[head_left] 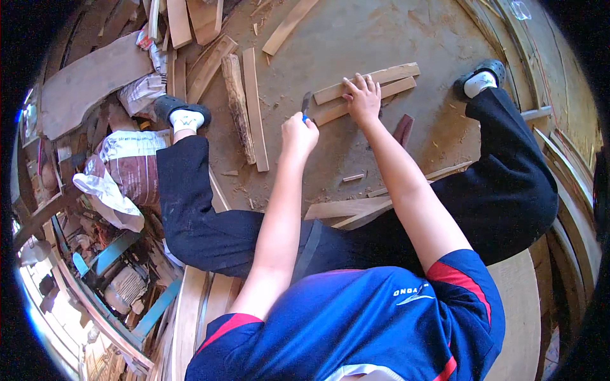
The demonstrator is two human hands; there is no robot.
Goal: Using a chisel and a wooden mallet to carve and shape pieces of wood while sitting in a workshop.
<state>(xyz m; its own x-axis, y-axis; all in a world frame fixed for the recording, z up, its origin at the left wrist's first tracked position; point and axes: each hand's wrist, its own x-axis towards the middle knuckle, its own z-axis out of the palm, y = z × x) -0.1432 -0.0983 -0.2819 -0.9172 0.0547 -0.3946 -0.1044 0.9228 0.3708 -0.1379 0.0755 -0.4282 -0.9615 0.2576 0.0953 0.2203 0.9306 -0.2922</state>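
Looking down from my head, I see my left hand [300,134] curled tight around a small tool with a curved grey metal blade [307,100] and a bit of blue by my fingers, its blade near the left ends of the wood. My right hand [364,100] has its fingers spread apart on two long, flat, light-brown wood strips [400,72] — they lie side by side on the dusty grey-brown floor [362,38] between my feet. To the left lie a rough brown bark-covered stick [237,105] and a straight, thin, tan board [256,111].
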